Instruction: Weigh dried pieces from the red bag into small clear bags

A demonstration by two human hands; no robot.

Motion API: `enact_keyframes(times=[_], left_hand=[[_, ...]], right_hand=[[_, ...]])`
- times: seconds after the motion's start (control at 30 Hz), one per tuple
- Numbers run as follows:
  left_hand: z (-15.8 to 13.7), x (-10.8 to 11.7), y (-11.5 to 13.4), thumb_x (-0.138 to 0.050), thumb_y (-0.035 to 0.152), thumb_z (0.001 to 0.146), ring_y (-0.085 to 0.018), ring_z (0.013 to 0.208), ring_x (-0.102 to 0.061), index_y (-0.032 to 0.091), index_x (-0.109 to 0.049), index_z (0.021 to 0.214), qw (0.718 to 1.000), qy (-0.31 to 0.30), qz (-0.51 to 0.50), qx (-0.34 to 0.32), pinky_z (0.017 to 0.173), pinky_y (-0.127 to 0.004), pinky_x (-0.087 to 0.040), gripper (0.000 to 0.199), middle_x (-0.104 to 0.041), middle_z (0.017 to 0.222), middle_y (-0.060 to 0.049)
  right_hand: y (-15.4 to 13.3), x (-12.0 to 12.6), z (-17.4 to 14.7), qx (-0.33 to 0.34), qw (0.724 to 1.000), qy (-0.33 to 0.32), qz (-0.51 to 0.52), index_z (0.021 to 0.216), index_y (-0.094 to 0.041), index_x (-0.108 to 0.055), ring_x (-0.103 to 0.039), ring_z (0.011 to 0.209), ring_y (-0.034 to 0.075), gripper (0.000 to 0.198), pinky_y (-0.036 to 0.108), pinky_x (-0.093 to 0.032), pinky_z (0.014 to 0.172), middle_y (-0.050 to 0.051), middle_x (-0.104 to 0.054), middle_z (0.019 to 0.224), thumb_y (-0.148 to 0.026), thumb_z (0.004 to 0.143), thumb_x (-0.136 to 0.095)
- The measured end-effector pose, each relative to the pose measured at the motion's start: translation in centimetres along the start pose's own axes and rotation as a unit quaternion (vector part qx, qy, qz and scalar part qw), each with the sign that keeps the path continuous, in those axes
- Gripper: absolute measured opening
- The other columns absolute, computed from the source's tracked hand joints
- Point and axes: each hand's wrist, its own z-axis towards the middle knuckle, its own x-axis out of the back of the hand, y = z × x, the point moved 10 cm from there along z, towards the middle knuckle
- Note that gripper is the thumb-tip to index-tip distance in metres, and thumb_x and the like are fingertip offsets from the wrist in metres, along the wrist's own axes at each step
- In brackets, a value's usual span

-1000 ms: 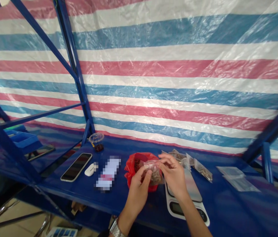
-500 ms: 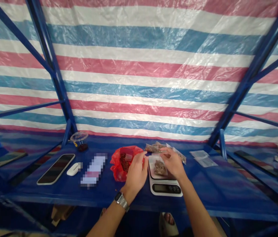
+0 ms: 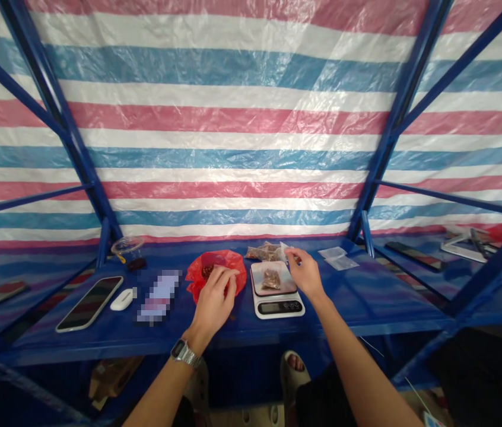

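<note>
On the blue table, my left hand point(image 3: 216, 296) is over the near right side of a red plastic bag point(image 3: 195, 283) holding reddish-brown bits. Its fingers are bent, with a gap between thumb and forefinger. A white digital scale point(image 3: 257, 309) stands to the right, carrying a small clear bag point(image 3: 271, 279) of brown dried pieces. Beside the scale's right edge is my right hand point(image 3: 305, 273), fingers loosely curled and apart, nothing visible held. Several similar filled clear bags point(image 3: 265, 252) lie behind the scale, close to the right fingertips.
Flat clear bags point(image 3: 338, 258) lie to the right. At left are a phone point(image 3: 91, 303), a white earphone case point(image 3: 121, 300), a blurred-out item point(image 3: 159, 296) and a clear plastic cup point(image 3: 129, 252) with dark contents. Blue metal posts point(image 3: 378, 148) frame a striped sheet point(image 3: 233, 139).
My right hand has moved off the bag on the scale to the scale's right side. My left hand has shifted left over the red bag. The view has turned right.
</note>
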Motion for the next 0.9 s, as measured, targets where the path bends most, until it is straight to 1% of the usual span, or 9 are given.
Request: enact_keyframes(times=[0.07, 0.17, 0.33, 0.43, 0.57, 0.7, 0.83, 0.9], left_hand=[[0.1, 0.1, 0.1, -0.043, 0.022, 0.105, -0.021, 0.11, -0.065, 0.023, -0.067, 0.113, 1.0, 0.005, -0.006, 0.0, 0.1, -0.037, -0.052, 0.025, -0.07, 0.111, -0.007], [0.3, -0.4, 0.3, -0.043, 0.022, 0.104, -0.02, 0.108, -0.066, 0.023, -0.068, 0.111, 1.0, 0.002, -0.014, 0.006, 0.099, -0.035, -0.052, 0.025, -0.07, 0.109, -0.006], [0.7, -1.5, 0.9, -0.043, 0.023, 0.105, -0.018, 0.107, -0.066, 0.023, -0.068, 0.11, 0.999, 0.0, -0.037, 0.015, 0.099, -0.032, -0.052, 0.025, -0.07, 0.108, -0.005], [1.0, -2.1, 1.3, -0.044, 0.022, 0.104, -0.018, 0.107, -0.065, 0.023, -0.068, 0.109, 0.999, 0.003, -0.046, 0.024, 0.099, -0.032, -0.051, 0.025, -0.07, 0.107, -0.005], [1.4, -3.0, 2.0, -0.044, 0.02, 0.103, -0.019, 0.104, -0.066, 0.023, -0.068, 0.109, 0.998, -0.003, -0.057, 0.029, 0.097, -0.032, -0.052, 0.024, -0.069, 0.106, -0.006], [1.3, -3.5, 2.9, -0.044, 0.021, 0.104, -0.019, 0.104, -0.066, 0.023, -0.068, 0.109, 0.998, -0.005, -0.062, 0.027, 0.096, -0.033, -0.052, 0.025, -0.069, 0.104, -0.006], [1.1, -3.5, 3.4, -0.044, 0.021, 0.103, -0.019, 0.106, -0.066, 0.023, -0.069, 0.109, 0.998, -0.005, -0.059, 0.022, 0.096, -0.033, -0.052, 0.025, -0.069, 0.105, -0.006], [1.0, -3.5, 3.3, -0.044, 0.021, 0.103, -0.019, 0.105, -0.066, 0.024, -0.069, 0.109, 0.998, -0.007, -0.058, 0.024, 0.096, -0.033, -0.052, 0.025, -0.07, 0.104, -0.006]], right_hand=[[0.8, -0.3, 0.0, -0.01, 1.0, -0.003, 0.013, 0.096, -0.02, -0.077, -0.067, 0.08, 0.023, 0.035, 0.037, -0.052, 0.082, 0.01, -0.079, 0.104, -0.039, 0.091, -0.047], [1.7, -1.1, 0.0, -0.017, 1.0, -0.006, 0.012, 0.096, -0.021, -0.077, -0.068, 0.082, 0.023, 0.035, 0.036, -0.052, 0.081, 0.009, -0.079, 0.1, -0.038, 0.091, -0.048], [2.2, -2.4, 0.1, 0.01, 1.0, -0.013, 0.004, 0.098, -0.019, -0.078, -0.068, 0.088, 0.025, 0.035, 0.037, -0.051, 0.083, 0.011, -0.078, 0.1, -0.039, 0.094, -0.049], [2.0, -2.6, 0.1, 0.026, 0.999, -0.019, -0.026, 0.1, -0.019, -0.079, -0.066, 0.087, 0.025, 0.035, 0.037, -0.05, 0.085, 0.011, -0.075, 0.093, -0.039, 0.095, -0.05], [1.4, -2.0, -0.1, 0.047, 0.994, -0.03, -0.09, 0.103, -0.02, -0.081, -0.062, 0.082, 0.026, 0.036, 0.038, -0.048, 0.085, 0.009, -0.067, 0.081, -0.04, 0.097, -0.05], [1.6, -1.8, -0.3, 0.054, 0.99, -0.051, -0.122, 0.103, -0.021, -0.081, -0.062, 0.085, 0.026, 0.038, 0.038, -0.046, 0.087, 0.01, -0.067, 0.085, -0.044, 0.099, -0.051], [2.2, -2.4, -0.6, 0.065, 0.985, -0.072, -0.145, 0.108, -0.022, -0.081, -0.062, 0.096, 0.029, 0.04, 0.041, -0.044, 0.095, 0.011, -0.067, 0.09, -0.046, 0.1, -0.05], [2.4, -2.8, -0.7, 0.063, 0.983, -0.078, -0.155, 0.112, -0.024, -0.08, -0.061, 0.098, 0.029, 0.04, 0.042, -0.043, 0.097, 0.012, -0.066, 0.093, -0.046, 0.101, -0.05]])
